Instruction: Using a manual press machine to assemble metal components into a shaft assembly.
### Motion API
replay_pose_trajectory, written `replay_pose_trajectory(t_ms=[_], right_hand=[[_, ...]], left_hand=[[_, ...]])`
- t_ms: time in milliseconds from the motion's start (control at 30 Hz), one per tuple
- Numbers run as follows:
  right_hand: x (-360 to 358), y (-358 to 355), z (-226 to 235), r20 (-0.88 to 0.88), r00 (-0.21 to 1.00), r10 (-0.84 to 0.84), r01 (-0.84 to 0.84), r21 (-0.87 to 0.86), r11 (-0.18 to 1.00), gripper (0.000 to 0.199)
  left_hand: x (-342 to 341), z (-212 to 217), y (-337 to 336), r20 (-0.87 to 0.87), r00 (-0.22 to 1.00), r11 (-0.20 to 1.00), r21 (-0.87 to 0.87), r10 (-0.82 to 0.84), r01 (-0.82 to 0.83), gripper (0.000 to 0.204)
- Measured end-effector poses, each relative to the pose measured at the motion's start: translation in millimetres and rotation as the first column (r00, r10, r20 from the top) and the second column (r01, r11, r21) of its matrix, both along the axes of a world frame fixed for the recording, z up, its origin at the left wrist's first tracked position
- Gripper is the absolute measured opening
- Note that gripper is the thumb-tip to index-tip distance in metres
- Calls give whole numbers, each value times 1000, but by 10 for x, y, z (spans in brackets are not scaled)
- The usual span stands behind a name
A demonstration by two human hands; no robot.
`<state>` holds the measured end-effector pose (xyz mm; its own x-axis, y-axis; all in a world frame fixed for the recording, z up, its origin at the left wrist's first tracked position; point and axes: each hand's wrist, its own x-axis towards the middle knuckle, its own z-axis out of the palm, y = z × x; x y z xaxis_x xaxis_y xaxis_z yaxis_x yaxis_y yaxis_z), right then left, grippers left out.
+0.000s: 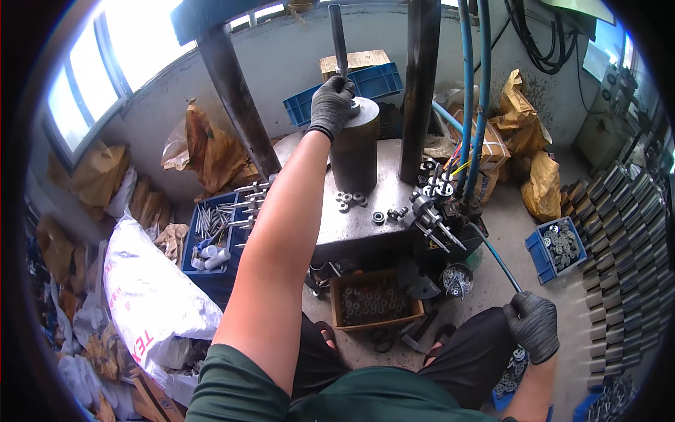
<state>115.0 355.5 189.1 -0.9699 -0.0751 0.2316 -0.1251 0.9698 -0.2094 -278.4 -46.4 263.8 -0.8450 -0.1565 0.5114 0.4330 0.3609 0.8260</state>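
Note:
My left hand point(330, 105), in a grey glove, reaches to the top of a thick metal cylinder point(356, 155) on the press table point(388, 165). Its fingers are closed at the lower end of an upright dark rod point(338, 35); what they grip is hidden. A small round metal part point(355, 107) shows beside them on the cylinder. At the lower right my gloved right hand point(532, 325) is wrapped round the end of a slim blue lever point(497, 260). Several small bearings point(344, 200) lie before the cylinder, and metal shafts with round parts point(427, 209) stand to its right.
Dark press columns point(420, 91) flank the cylinder. Blue hoses point(484, 98) run down at right. A blue bin of metal shafts point(188, 246) stands left, beside a white sack point(151, 295). Below the table are a wooden box of rings point(337, 302) and, farther right, a blue bin point(540, 260).

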Motion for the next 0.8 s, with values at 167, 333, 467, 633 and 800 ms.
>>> replay_pose_trajectory(t_ms=[167, 333, 467, 633, 800], right_hand=[[19, -17, -9, -37, 999, -9, 9, -11, 1000, 21], [58, -17, -33, -43, 998, -34, 33, -23, 999, 20], [68, -16, 23, -36, 995, -91, 91, -22, 996, 20], [-1, 16, 57, -51, 997, -61, 59, -39, 998, 21], [-35, 82, 55, -2, 999, -38, 38, 10, 999, 26]], left_hand=[[-48, -23, -6, 4, 1000, 999, 48, -21, 21, 21], [-4, -29, 36, -11, 1000, 998, 49, -25, 26, 16], [-216, -151, 167, 7, 1000, 996, 85, -30, 29, 24], [-262, -123, -72, 7, 995, 978, 183, -100, 97, 14], [-490, -183, -301, -58, 989, 985, 100, -133, 138, 18]])
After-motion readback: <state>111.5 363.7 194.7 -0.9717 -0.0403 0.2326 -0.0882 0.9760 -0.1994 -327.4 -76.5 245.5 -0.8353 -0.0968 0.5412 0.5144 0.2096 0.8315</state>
